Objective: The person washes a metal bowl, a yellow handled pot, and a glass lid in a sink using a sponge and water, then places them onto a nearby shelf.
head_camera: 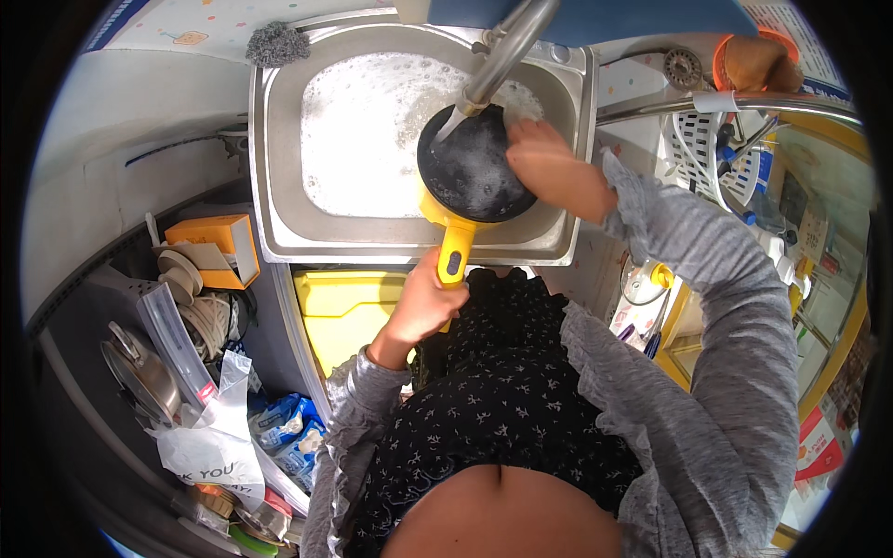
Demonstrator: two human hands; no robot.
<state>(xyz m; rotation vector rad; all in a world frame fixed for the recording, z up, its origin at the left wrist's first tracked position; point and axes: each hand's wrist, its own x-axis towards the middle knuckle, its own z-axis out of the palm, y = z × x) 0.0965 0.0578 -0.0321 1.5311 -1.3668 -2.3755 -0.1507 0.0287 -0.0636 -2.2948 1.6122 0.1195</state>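
My left hand [423, 301] is closed around the yellow handle of a small frying pan [476, 164], which is black inside and yellow outside. The pan is over the right part of a stainless steel sink [279, 174] full of white suds. Water runs from a metal faucet [499, 63] onto the pan's black inner surface, where some foam lies. My right hand [548, 164] is at the pan's right rim, its fingers bent and partly hidden; foam shows just beyond them. Whether it holds anything I cannot tell.
A steel wool scrubber [278, 44] rests on the sink's upper left corner. An orange box [213, 250] and a pot lid [143, 376] are at the left. A yellow lid [349, 296] is below the sink. To the right are a white perforated basket [704, 150] with utensils and a metal rail [642, 111].
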